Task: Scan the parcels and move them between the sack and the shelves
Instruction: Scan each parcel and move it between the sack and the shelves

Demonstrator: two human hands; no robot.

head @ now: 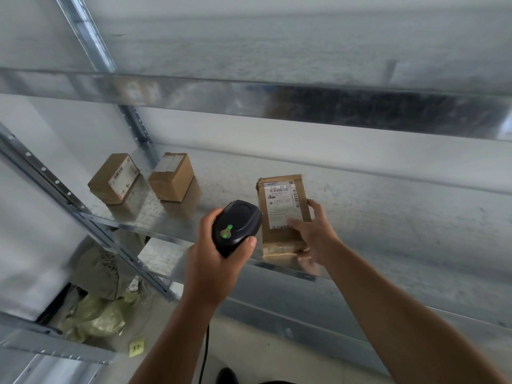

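Three parcels: left box [113,178] and right box [171,177] sit just apart on one metal shelf [388,231]; one flat parcel [282,206] is at its front edge, right hand [313,236] curled round it. Left hand [219,261] grips one scanner [235,225] beside it.

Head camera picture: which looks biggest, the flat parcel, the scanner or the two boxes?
1. flat parcel
2. scanner, though it is nearer the camera
3. left box and right box look alike

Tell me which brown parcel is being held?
The long flat parcel on the right, gripped by the right hand. The left box and middle box sit untouched on the shelf.
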